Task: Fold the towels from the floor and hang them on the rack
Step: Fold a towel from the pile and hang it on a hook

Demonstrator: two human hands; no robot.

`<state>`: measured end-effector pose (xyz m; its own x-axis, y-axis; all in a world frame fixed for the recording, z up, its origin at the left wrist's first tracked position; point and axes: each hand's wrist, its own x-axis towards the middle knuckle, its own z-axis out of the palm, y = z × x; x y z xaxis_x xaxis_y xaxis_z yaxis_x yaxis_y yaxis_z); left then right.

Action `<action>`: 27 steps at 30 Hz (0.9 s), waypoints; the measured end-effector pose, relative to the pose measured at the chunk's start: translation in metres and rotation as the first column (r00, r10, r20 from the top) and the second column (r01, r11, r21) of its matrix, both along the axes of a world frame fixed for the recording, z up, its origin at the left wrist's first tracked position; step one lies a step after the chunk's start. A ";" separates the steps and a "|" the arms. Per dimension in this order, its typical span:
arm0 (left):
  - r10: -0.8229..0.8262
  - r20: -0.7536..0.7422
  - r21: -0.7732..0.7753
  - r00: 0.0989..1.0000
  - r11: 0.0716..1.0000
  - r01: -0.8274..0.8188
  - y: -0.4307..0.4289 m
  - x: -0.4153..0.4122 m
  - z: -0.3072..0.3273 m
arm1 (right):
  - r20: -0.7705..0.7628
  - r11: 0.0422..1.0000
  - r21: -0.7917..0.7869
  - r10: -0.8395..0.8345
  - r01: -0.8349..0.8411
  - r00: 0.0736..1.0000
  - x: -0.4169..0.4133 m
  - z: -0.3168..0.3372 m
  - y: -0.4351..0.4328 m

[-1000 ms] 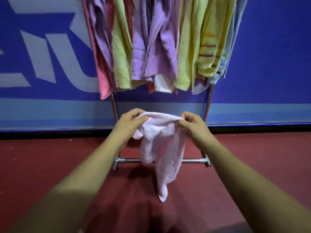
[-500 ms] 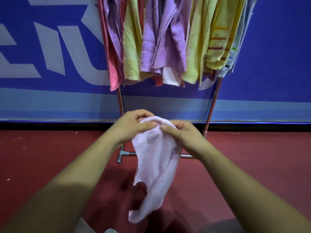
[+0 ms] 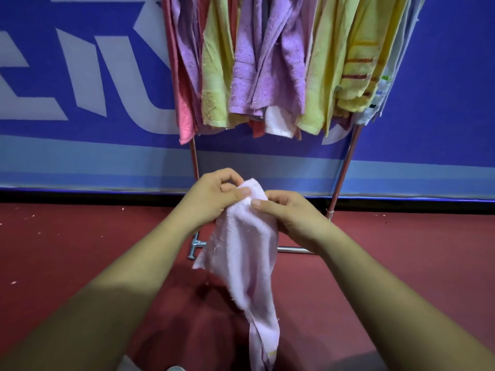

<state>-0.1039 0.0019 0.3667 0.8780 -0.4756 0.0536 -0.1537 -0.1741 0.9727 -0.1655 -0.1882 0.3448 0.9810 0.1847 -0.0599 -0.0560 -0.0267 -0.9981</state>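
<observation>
We hold the pale pink towel [image 3: 246, 258] up in front of us with both hands close together at its top edge. Our left hand [image 3: 211, 199] pinches the top fold between thumb and curled fingers. Our right hand [image 3: 289, 215] pinches it just beside, thumb pressed on the near face, and the two thumbs almost touch.

We judge this to be the folding step, with the upper corners brought together. To do it well, we should match corners and edges before either pinch lets go. Then one hand can slide down the cloth to straighten the hanging part, because the lower end twists into a narrow tail and would otherwise fold crooked. A light shake while both pinches hold may let it drop flat.

The towel is small, soft terry with a few loose threads along its left edge. It hangs straight below our hands in lengthwise creases, and one corner juts out below the left hand. Its bottom end runs out of view, so we cannot tell whether it touches the red floor [image 3: 80, 250].

Beyond and above our hands stands the rack [image 3: 344, 178], crowded with hung towels [image 3: 267, 62] in pink, purple, green and yellow. Its top rail is out of view, so finding a gap will likely need care.
</observation>
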 end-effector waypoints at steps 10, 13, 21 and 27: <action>-0.296 0.037 0.429 0.955 0.867 0.252 0.011 0.006 -0.010 | 0.206 0.936 0.041 -0.350 0.350 0.914 0.011 0.011 -0.010; -0.391 0.053 0.756 0.919 0.617 0.219 0.025 0.018 -0.024 | 0.204 0.857 0.014 -0.507 0.516 0.837 0.017 0.008 -0.025; -0.276 0.203 0.809 0.940 0.588 -0.002 0.052 0.036 -0.026 | 0.314 0.658 -0.199 -0.660 0.727 0.683 0.026 -0.019 -0.059; 0.062 0.055 0.262 0.997 0.962 -0.074 0.019 0.018 -0.007 | 0.314 0.665 -0.226 -0.641 0.711 0.700 0.030 -0.024 -0.057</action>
